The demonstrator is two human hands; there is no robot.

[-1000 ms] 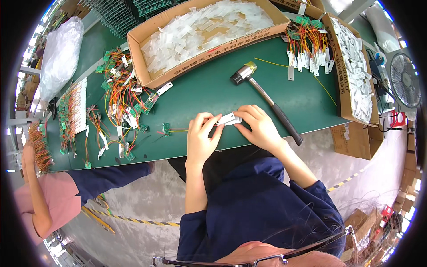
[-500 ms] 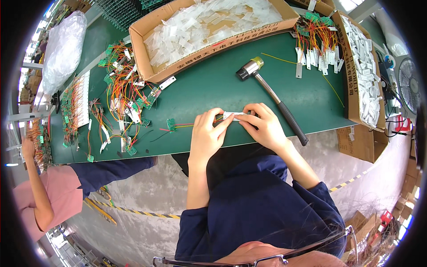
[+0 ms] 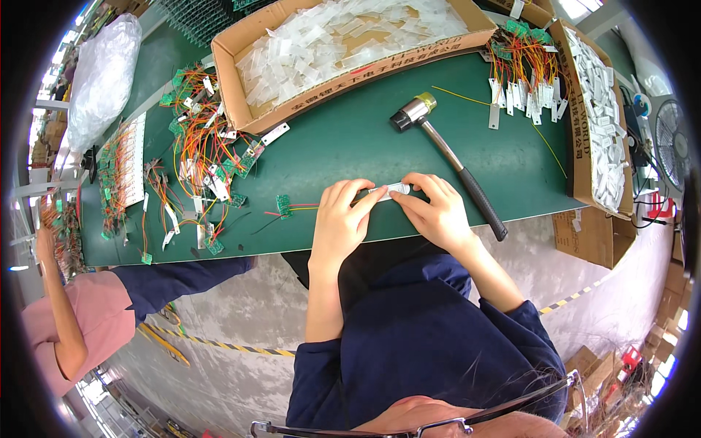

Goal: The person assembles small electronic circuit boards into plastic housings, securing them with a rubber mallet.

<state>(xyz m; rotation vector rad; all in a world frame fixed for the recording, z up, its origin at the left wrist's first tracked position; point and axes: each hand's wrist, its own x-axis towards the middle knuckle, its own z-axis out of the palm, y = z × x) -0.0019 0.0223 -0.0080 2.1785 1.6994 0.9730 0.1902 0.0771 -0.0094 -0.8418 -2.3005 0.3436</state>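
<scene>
Between my two hands lies a small white rectangular plastic case (image 3: 396, 188), held near the table's front edge. My left hand (image 3: 339, 220) pinches its left end with thumb and fingers. Closed on the other end is my right hand (image 3: 441, 216), its thumb pressing the case's face. Red and yellow wires run out from under my left hand to a small green circuit board (image 3: 283, 206) lying on the green table (image 3: 321, 157). What sits inside the case is too small to make out. A mallet (image 3: 475, 191) with a black grip rests beyond my right hand.
A cardboard box (image 3: 358, 80) of clear plastic pieces stands at the back. Another cardboard box (image 3: 582, 146) holds white cases at right. Wired circuit boards (image 3: 201, 142) lie tangled at left; another wired bundle (image 3: 522, 66) lies back right. A co-worker's arm (image 3: 64, 314) shows far left.
The white case has turned slightly and shows more of its face. My right thumb has shifted onto it, and my right fingers have spread along its far side.
</scene>
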